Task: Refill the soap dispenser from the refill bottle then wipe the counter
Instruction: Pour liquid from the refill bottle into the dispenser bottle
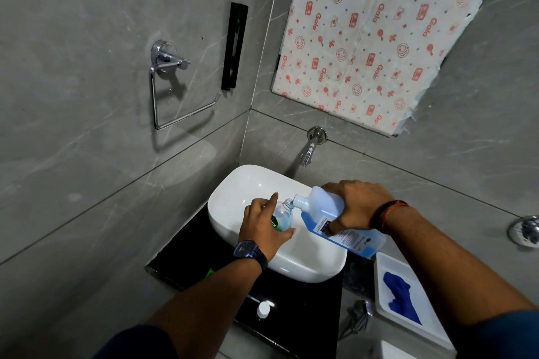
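1. Nearest the viewer, a white pump cap [263, 309] lies on the black surface [303, 309], in front of the white basin [233, 198].
2. The left hand [262, 227] holds the clear soap dispenser [283, 214] over the basin, fingers clasped around its body, neck uncapped.
3. The right hand [354, 205] grips the blue refill bottle [335, 221], tilted so its mouth meets the dispenser's neck.
4. A blue cloth [401, 297] lies in a white tray [431, 326] at the right.
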The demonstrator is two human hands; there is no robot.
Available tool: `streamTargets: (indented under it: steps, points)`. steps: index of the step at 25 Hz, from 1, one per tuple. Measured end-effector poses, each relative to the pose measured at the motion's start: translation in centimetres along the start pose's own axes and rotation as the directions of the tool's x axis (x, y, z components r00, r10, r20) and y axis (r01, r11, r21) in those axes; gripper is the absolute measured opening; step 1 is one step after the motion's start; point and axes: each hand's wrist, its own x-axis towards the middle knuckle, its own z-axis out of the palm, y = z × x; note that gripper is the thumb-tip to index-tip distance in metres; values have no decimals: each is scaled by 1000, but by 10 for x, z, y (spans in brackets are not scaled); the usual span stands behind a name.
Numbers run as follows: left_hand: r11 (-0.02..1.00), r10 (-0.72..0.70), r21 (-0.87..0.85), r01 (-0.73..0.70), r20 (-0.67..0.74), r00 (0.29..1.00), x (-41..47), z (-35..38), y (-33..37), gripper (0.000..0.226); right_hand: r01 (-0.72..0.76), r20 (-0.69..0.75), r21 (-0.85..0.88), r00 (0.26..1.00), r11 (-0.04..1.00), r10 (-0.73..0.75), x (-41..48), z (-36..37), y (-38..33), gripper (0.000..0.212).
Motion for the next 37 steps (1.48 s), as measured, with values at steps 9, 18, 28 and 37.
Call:
streamTargets:
  steps: [9, 18, 28, 37]
  points:
    - [1000, -6, 5, 7, -2, 1000, 0, 0, -1, 94, -1, 9, 8, 1000, 1000, 1, 3, 1, 0, 90]
    - [1000, -14, 8, 14, 9, 1000, 0, 1, -1, 94, -5, 13, 4, 1000, 1000, 5, 2, 1, 0, 91]
    - [1000, -12, 14, 12, 13, 1000, 0, 2, 1, 94, -9, 9, -3, 1000, 1000, 9, 1, 1, 1, 90]
    - [999, -31, 42, 29, 48, 998, 0, -2, 4, 94, -6, -7, -9, 1000, 1000, 6, 0, 1, 1, 93]
